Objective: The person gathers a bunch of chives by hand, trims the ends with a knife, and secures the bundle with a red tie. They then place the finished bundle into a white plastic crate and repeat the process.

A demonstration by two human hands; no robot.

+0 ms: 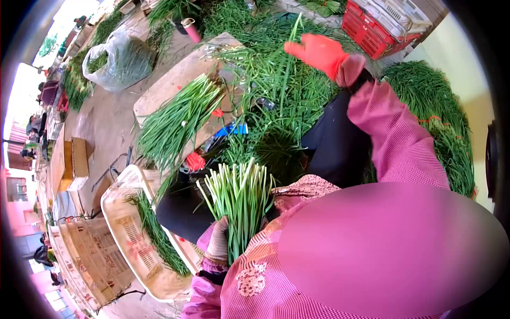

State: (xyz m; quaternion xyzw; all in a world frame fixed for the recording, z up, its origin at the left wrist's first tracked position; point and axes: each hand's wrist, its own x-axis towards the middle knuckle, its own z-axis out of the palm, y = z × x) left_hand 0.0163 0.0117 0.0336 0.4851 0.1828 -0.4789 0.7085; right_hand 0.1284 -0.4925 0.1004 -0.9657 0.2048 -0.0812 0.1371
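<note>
My left hand (217,240), in a greyish glove, is closed around a thick bunch of garlic chives (239,196) against my lap. Their pale cut ends fan upward. Out over a loose heap of greens (281,80), my right hand (319,53) in an orange-red glove is closed, and a long chive leaf (289,56) crosses its fingertips, apparently pinched there. Another pile of chives (183,117) lies on a wooden board (159,101), close to some red ties (195,161).
A cream plastic basket (119,207) holding some greens stands left of my knee. Beyond it are a cardboard box (71,162) and a clear plastic bag (119,61) of greens. At right are bundled greens (425,111), with a red crate (366,32) behind. A pink bottle (191,31) stands ahead.
</note>
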